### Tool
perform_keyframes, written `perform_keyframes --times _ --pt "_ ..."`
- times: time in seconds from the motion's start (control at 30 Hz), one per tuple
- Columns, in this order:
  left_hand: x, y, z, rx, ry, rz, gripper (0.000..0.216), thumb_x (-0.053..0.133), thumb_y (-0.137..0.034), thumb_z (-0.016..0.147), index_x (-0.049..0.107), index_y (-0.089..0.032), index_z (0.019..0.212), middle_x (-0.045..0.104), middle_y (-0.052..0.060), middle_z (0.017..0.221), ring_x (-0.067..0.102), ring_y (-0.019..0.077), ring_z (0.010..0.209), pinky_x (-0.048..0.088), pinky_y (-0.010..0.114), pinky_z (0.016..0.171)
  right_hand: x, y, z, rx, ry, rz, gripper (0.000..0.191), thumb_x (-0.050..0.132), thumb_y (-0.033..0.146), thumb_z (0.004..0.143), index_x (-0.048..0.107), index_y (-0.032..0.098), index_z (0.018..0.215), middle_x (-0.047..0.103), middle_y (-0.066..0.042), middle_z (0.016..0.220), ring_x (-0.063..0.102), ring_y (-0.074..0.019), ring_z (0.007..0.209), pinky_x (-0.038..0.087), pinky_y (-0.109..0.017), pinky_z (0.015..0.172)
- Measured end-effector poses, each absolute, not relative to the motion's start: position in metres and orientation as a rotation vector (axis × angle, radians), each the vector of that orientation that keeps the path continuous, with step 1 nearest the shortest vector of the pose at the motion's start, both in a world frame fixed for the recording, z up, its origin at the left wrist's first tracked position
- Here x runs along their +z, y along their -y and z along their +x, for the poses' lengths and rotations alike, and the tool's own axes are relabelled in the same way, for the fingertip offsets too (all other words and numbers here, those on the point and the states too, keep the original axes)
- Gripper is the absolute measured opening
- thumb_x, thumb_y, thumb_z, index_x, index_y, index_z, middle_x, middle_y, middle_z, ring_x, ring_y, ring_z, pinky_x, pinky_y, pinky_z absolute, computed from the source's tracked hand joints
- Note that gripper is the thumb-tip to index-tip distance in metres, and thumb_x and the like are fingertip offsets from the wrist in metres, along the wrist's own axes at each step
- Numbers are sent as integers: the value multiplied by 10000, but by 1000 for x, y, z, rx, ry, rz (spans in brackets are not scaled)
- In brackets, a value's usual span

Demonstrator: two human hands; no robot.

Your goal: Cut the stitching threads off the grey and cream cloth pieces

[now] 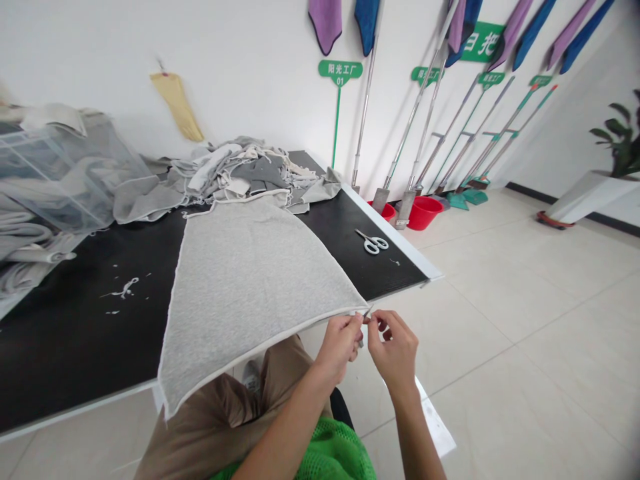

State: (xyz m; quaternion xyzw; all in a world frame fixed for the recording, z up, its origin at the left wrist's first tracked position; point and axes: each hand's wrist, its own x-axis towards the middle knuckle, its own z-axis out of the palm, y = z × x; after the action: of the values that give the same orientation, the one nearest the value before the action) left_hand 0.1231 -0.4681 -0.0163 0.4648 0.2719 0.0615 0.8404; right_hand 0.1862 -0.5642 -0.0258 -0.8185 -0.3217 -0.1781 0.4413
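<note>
A grey fabric piece with a white stitched edge lies across the black table and hangs over its front edge onto my lap. My left hand is closed, pinching the fabric's right corner just off the table. My right hand is closed right beside it, gripping a small metal thread snipper whose tip meets that corner. White-handled scissors lie untouched on the table to the right of the fabric.
A heap of grey and white cut pieces fills the table's back, with more stacked by a clear plastic bin at left. Thread scraps dot the table. Mops, red basins and a planter stand along the walls.
</note>
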Motion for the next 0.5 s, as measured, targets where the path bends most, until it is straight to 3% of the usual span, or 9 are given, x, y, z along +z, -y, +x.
perform_keyframes --times 0.5 --pt "-19 465 121 140 -550 1034 551 613 -607 788 670 -87 962 350 -99 526 193 20 391 86 189 383 -23 565 185 -454 779 -2035 103 553 188 866 634 174 804 613 -15 738 527 -117 618 444 -259 615"
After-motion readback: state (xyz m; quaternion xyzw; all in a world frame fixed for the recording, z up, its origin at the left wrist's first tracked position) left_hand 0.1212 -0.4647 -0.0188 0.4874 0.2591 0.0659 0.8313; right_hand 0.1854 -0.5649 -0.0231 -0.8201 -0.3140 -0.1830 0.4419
